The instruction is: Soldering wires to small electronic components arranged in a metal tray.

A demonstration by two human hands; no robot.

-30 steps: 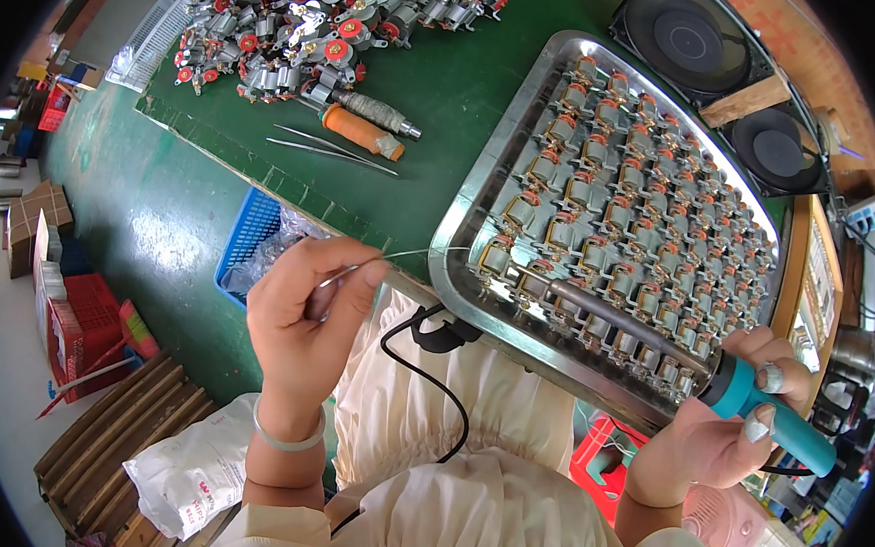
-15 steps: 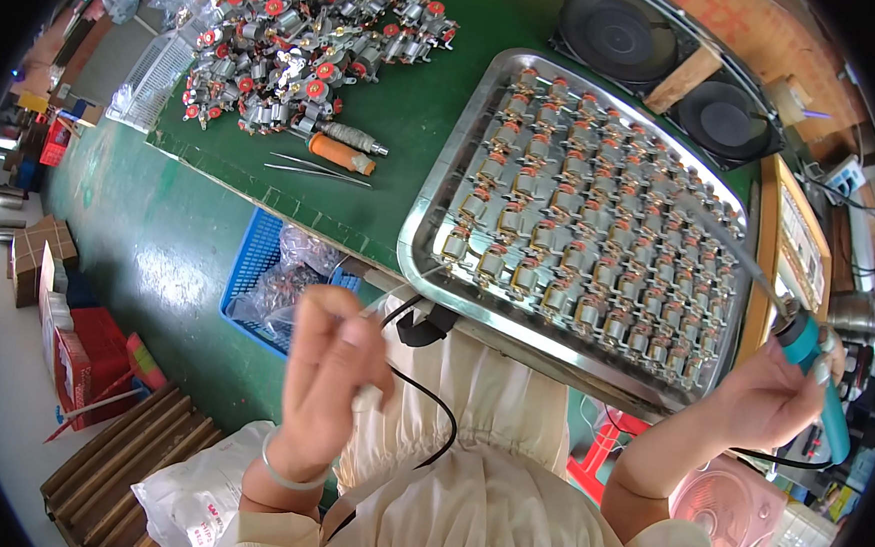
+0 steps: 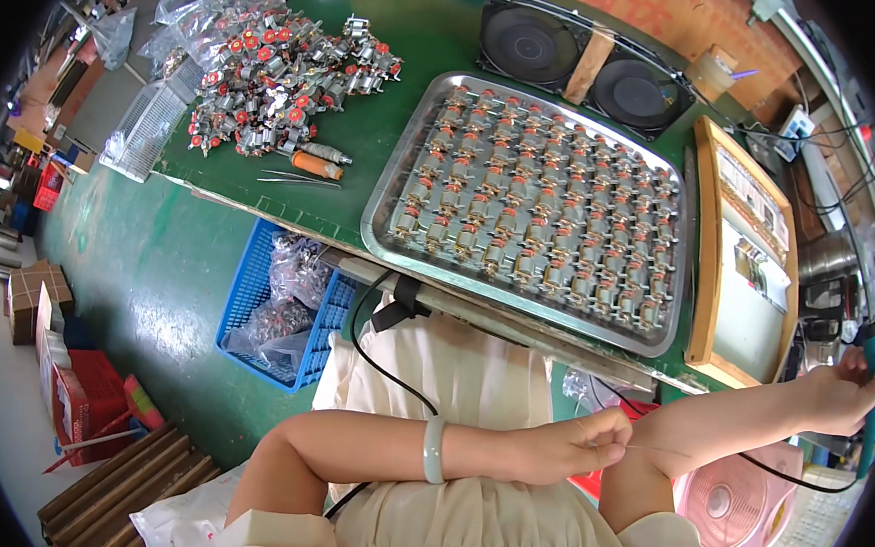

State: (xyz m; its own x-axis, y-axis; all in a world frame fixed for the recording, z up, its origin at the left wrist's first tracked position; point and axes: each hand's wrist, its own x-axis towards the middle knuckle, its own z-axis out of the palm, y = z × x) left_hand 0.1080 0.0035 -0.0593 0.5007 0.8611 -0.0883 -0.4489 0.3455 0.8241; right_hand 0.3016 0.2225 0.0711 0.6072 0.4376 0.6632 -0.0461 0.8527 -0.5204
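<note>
My left hand (image 3: 572, 448) is closed in a pinch on a thin wire (image 3: 659, 450), likely solder, which sticks out toward my right forearm. That arm lies across my lap, with a pale bangle (image 3: 434, 450) at the wrist. At the far right, my right hand (image 3: 839, 396) is closed around the teal handle of a soldering iron (image 3: 868, 445); the picture's dark rim hides its tip. Beyond my hands, a metal tray (image 3: 373, 219) on the table holds rows of small motors (image 3: 506, 218) with reddish parts on top.
A heap of loose motors (image 3: 268, 93) lies at the back left, near an orange-handled tool (image 3: 317, 165) and tweezers (image 3: 298, 179). Speakers (image 3: 532, 44) stand behind the tray, a wooden frame (image 3: 705, 240) to its right. Below are a blue basket (image 3: 240, 307) and a pink fan (image 3: 724, 502).
My left hand has swung from the tray's near left corner rightward across my lap. My right hand has moved farther right with the soldering iron, away from the tray. The view has shifted.
</note>
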